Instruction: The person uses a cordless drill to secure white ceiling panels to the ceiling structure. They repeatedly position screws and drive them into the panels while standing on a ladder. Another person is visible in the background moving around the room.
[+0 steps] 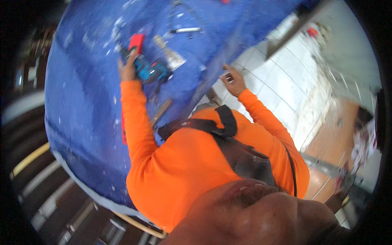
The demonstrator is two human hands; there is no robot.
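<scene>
Left hand [127, 69] closed around the teal drill [149, 70], at 11 o'clock on the blue surface [81, 114]. Right hand [232, 81], at 1 o'clock over the edge, pinches a small dark part [229, 77]. Scraper [169, 55] lies just beside. Judged best: keep the drill grip firm, part steady.

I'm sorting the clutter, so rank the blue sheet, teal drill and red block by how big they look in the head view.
1. blue sheet, by far the largest.
2. teal drill, in the left hand.
3. red block, smallest, partly behind the drill.
</scene>
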